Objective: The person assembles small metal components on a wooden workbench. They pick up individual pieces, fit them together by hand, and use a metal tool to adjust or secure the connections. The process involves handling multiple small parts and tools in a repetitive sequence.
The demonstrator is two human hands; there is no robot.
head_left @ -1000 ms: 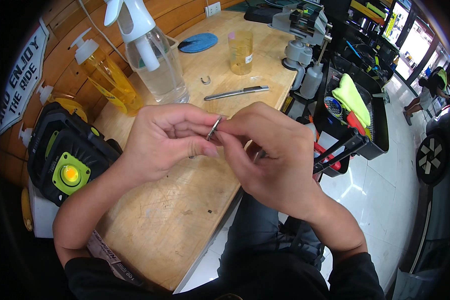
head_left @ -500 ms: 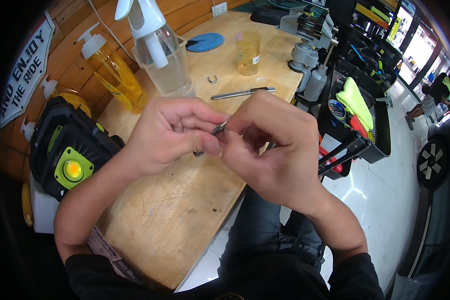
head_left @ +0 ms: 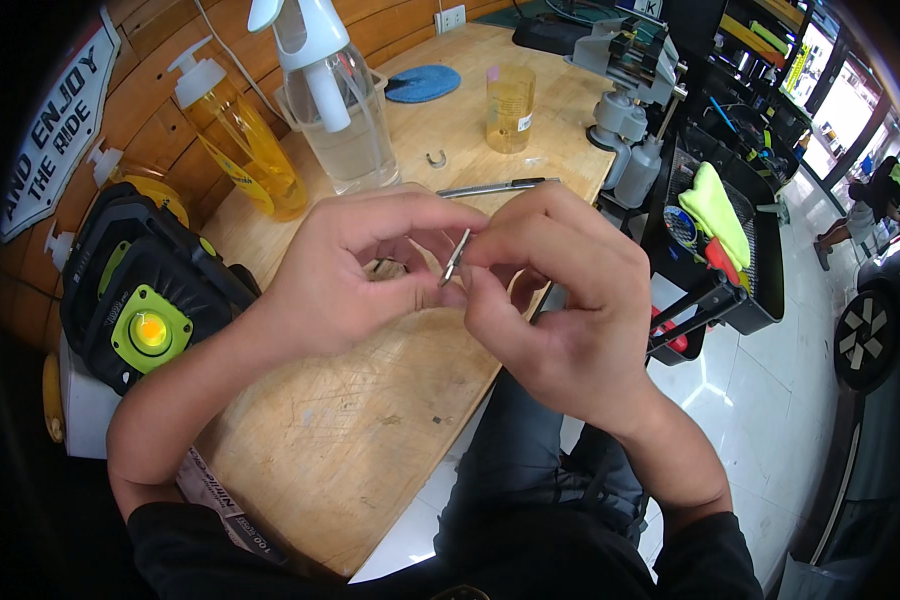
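Note:
A small, thin, silvery metal piece point(head_left: 455, 257) is pinched between my hands above the wooden workbench, seen nearly edge-on. My left hand point(head_left: 355, 275) grips its left side with thumb and fingertips. My right hand point(head_left: 580, 295) pinches it from the right between thumb and forefinger. The fingers cover part of it, so its exact kind cannot be told. Just beyond my hands lie a slim silver-and-black pen-like tool point(head_left: 500, 186) and a small C-shaped metal clip point(head_left: 435, 159).
On the workbench point(head_left: 340, 440) stand a clear spray bottle point(head_left: 340, 130), a yellow pump bottle point(head_left: 245, 150), an amber cup point(head_left: 510, 115) and a grey vise-like device point(head_left: 620, 100). A work light point(head_left: 135, 290) sits at left. A black tool cart point(head_left: 760, 290) is at right.
The metal piece has turned to stand more upright and shows more between my fingertips. Both hands have shifted slightly right, and my left fingers have opened out a little around it.

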